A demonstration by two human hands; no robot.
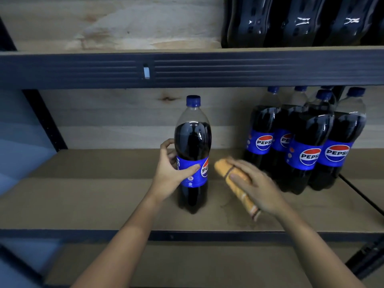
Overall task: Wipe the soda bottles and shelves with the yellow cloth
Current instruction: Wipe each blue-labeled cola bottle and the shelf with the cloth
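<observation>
A single Pepsi bottle (192, 146) with a blue cap stands upright on the middle shelf (104, 196). My left hand (172, 173) grips it around the blue label, thumb in front and fingers behind. Just right of it, my right hand (255, 188) lies flat on a folded yellow cloth (224, 169) and presses it onto the shelf board. The hand covers the cloth's middle; its striped end shows near my wrist. A group of several Pepsi bottles (305, 146) stands at the right of the same shelf.
The dark metal shelf beam (207, 69) runs across above. More dark soda bottles (301, 21) stand on the upper shelf at right. A black frame post (44, 119) rises at the left, and a lower shelf board (187, 265) shows below.
</observation>
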